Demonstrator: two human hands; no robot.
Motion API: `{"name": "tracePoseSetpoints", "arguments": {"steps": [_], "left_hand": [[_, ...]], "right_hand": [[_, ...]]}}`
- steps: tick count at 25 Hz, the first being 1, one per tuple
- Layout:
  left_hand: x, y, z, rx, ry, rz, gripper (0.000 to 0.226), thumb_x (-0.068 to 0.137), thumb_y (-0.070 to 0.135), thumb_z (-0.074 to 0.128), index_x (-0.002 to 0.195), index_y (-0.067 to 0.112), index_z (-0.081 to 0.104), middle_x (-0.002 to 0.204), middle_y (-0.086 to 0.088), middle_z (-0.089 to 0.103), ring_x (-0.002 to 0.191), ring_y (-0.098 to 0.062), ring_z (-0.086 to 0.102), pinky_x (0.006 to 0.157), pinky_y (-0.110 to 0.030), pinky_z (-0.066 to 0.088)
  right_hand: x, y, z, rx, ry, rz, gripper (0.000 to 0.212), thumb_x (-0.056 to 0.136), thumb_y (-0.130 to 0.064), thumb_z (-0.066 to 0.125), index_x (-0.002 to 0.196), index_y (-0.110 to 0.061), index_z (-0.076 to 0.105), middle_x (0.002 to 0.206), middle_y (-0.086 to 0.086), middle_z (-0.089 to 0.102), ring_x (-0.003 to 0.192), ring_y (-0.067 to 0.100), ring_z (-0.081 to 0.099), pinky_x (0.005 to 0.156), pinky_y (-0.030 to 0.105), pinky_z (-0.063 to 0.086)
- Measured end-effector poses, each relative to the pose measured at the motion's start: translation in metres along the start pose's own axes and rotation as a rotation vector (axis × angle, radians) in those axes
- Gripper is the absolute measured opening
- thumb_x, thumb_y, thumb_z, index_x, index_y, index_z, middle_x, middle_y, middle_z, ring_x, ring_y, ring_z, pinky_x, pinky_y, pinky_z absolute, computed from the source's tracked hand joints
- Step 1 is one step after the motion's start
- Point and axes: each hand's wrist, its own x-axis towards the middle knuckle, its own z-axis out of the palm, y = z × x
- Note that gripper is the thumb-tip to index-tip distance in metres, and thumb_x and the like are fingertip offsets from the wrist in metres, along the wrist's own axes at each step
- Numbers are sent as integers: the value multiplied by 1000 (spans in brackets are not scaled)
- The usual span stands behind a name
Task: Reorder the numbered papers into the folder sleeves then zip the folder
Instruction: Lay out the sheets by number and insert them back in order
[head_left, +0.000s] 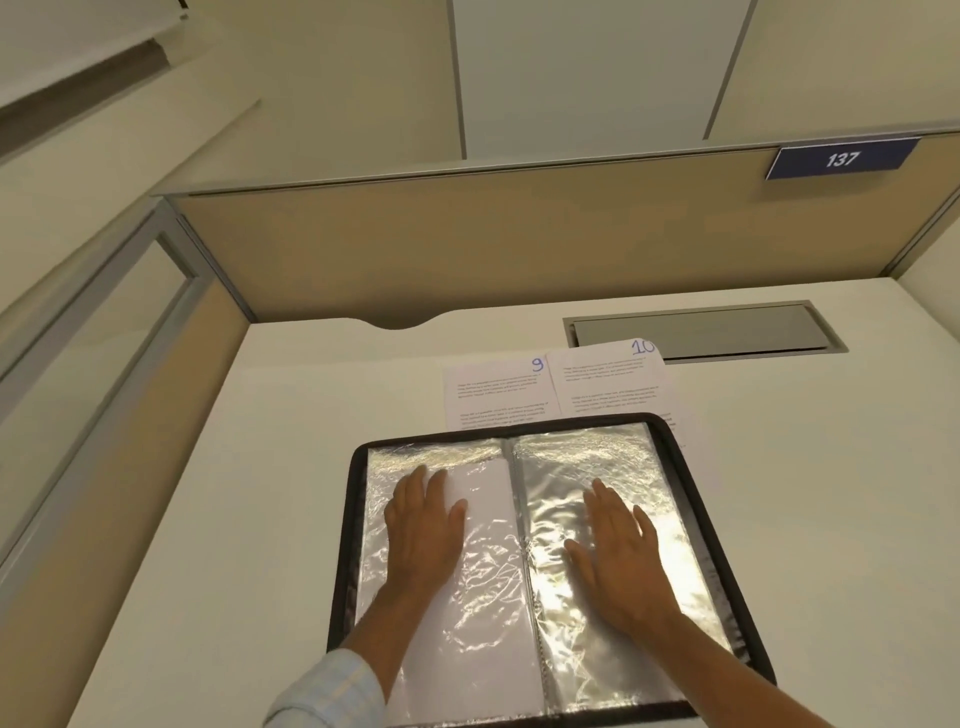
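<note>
A black zip folder (347, 545) lies open on the white desk, its shiny plastic sleeves facing up. My left hand (423, 527) lies flat on the left sleeve, which shows a blank white sheet (488, 499) inside. My right hand (621, 545) rests flat with spread fingers on the right sleeve (582, 462), which glares in the light. Behind the folder two printed papers lie side by side, partly tucked under its far edge: one marked 9 (496, 389) on the left and one marked 10 (608, 376) on the right.
The white desk (249, 493) is walled by tan partitions at the back and left. A grey cable hatch (701, 330) is set into the desk behind the papers. A blue plate reading 137 (841, 158) hangs on the back partition.
</note>
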Motion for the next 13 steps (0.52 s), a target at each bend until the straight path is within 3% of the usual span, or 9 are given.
{"name": "tracePoseSetpoints", "arguments": {"steps": [3, 5, 8, 13], "left_hand": [[45, 12, 3, -6, -14, 35, 52, 104, 42, 55, 149, 16, 49, 161, -10, 39, 152, -32, 29, 124, -51, 24], [75, 19, 3, -20, -15, 16, 49, 104, 41, 56, 146, 15, 54, 155, -8, 46, 149, -30, 34, 123, -48, 23], [116, 28, -1, -29, 20, -132, 40, 102, 42, 58, 131, 15, 63, 135, -6, 59, 130, -29, 50, 110, -46, 34], [160, 49, -5, -56, -18, -415, 34, 96, 47, 64, 110, 16, 69, 114, -6, 66, 113, -29, 53, 93, -42, 42]], "right_hand": [[49, -10, -5, 8, -53, -28, 75, 107, -61, 15, 166, -14, 16, 175, 2, 5, 161, 18, 4, 129, 46, 13], [81, -16, -12, -6, -94, -68, 75, 107, -59, 15, 167, -14, 6, 175, 3, -4, 161, 19, -4, 131, 45, 4], [126, -24, -24, -48, -121, -112, 75, 108, -56, 17, 165, -13, -7, 172, 4, -18, 160, 20, -16, 130, 45, -4], [155, -30, -16, -69, -198, -99, 72, 110, -53, 12, 165, -13, -10, 172, 4, -20, 159, 21, -19, 129, 50, -6]]}}
